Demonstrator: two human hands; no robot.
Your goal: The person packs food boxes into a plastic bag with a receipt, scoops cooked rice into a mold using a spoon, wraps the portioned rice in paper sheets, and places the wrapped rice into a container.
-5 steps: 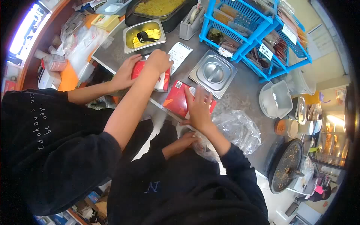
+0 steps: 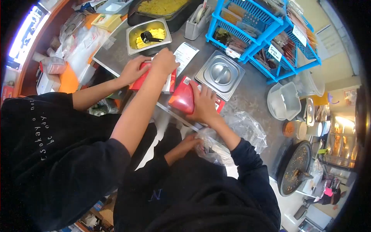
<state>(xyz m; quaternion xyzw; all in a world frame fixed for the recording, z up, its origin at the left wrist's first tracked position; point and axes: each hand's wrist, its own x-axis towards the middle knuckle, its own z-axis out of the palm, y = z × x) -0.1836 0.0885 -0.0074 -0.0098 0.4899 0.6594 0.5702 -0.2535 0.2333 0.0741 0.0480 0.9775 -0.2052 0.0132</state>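
My right hand [image 2: 205, 103] grips a red box [image 2: 182, 96] near the counter's front edge, its fingers over the top and right part. My left hand [image 2: 186, 146] is lower, at the edge of a clear plastic bag [image 2: 221, 149], with the plastic pinched in its fingers. The bag spreads under my right forearm and onto the counter. To the left, a co-worker's two hands [image 2: 163, 62] are on another red and white box [image 2: 168, 83], one forearm crossing in front of it. A printed paper slip [image 2: 185, 56] lies behind that box.
Behind the boxes are a lidded steel container [image 2: 221, 73] and a steel tray [image 2: 131, 40] of yellow food with a black scoop. Blue racks [image 2: 247, 36] of packets stand at the back. On the right are clear tubs [image 2: 283, 101] and a dark stone mortar [image 2: 286, 181].
My right hand has closed around the red box, whose near side now looks tilted. The plastic bag has shifted down and left. The co-worker's hands have moved slightly on the other box.
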